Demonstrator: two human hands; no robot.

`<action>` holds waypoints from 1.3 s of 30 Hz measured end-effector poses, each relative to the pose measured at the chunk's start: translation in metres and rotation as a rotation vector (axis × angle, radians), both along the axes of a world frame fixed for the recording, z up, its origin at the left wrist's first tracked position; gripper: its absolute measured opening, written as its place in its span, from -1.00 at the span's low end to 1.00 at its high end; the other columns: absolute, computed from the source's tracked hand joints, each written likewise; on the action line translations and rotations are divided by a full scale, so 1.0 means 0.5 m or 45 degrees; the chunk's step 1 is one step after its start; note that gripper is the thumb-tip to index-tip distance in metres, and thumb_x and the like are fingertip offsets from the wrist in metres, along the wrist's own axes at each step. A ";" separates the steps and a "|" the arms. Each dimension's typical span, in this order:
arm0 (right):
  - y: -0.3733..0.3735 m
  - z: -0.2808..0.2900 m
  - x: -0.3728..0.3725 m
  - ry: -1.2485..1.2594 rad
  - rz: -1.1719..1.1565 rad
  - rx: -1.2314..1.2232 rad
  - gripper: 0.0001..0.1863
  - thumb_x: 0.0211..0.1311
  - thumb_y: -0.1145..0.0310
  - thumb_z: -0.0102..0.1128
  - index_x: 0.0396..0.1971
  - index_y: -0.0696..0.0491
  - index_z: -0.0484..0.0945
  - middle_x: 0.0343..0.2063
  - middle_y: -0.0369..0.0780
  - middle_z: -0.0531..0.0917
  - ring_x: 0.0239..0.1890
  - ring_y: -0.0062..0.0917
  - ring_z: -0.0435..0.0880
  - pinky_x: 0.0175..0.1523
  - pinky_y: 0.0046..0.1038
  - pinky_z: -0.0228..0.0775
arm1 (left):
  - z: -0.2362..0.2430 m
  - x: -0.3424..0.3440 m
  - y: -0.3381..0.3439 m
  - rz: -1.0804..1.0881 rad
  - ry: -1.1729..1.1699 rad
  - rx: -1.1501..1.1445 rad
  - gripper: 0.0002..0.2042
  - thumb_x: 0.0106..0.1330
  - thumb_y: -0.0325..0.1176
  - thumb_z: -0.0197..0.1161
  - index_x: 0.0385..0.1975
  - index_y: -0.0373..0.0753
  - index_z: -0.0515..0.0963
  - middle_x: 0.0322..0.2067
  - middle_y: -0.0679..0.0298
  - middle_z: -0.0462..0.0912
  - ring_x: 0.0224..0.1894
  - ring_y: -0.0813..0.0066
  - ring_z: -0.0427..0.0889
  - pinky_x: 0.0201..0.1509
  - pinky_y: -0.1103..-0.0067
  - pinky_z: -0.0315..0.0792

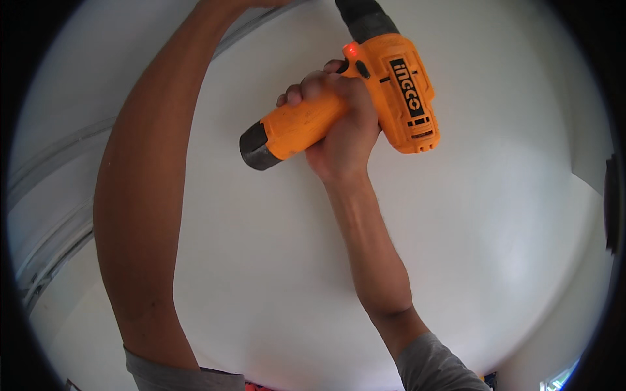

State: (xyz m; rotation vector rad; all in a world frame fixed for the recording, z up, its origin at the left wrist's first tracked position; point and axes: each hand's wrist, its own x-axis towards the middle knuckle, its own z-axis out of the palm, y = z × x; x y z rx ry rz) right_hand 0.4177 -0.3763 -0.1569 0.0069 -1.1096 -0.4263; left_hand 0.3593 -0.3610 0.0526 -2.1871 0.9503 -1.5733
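One orange drill point(401, 98) takes up the top of the view, just right of center, and from where I stand it is plainly in the person's right hand point(342, 127). The fingers point(314, 85) are wrapped firmly about its handle point(293, 124), their ends showing along the handle's upper-left side. Whether the trigger is pressed I can't tell, though a small red light point(351, 50) glows just above the grip.

The handle slants down toward the left of the frame, ending in a dark base point(256, 146). The drill's body has its own long axis, running steeply from the middle right of the upper half up to the top edge and leaning a little left as it climbs. So the black chuck point(368, 19) lies above the gripping fingers and to their right, aimed out of the frame; its tip is cut off, and I can't see whether a bit is fitted.

The left forearm point(147, 169) rises along the left side. Only a sliver of the left hand point(257, 2) shows at the top edge, left of the chuck and apart from it, so what its fingers do is hidden. Behind everything stretches a pale panel point(261, 260), with metal rails point(62, 153) curving at far left.
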 end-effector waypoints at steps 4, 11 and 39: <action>0.003 -0.002 0.006 0.013 -0.007 -0.002 -0.89 0.21 0.40 0.02 -0.26 0.01 0.43 -0.57 -0.25 0.51 -0.44 -0.41 0.58 -0.14 -0.16 0.53 | -0.003 0.006 0.001 0.032 -0.029 -0.041 -0.57 0.12 -0.24 0.51 -0.42 -0.62 0.61 -0.43 -0.24 0.70 -0.37 0.12 0.74 -0.29 0.28 0.57; 0.005 0.002 0.018 0.015 -0.076 0.010 -0.86 0.21 0.41 0.02 -0.23 0.03 0.44 -0.55 -0.24 0.52 -0.43 -0.40 0.58 -0.13 -0.16 0.53 | -0.002 0.016 0.000 0.074 -0.016 -0.036 -0.58 0.13 -0.24 0.51 -0.42 -0.61 0.61 -0.46 -0.24 0.69 -0.38 0.11 0.73 -0.32 0.28 0.56; -0.050 -0.449 -0.055 0.443 -0.228 -0.216 -0.46 0.26 0.23 0.10 0.20 0.16 0.36 -0.61 -0.24 0.47 -0.57 -0.40 0.54 -0.23 -0.18 0.48 | 0.022 0.044 0.061 -0.036 -0.116 -0.048 -0.36 0.14 -0.18 0.54 0.09 -0.58 0.52 0.13 -0.29 0.58 0.17 -0.05 0.60 0.27 0.34 0.48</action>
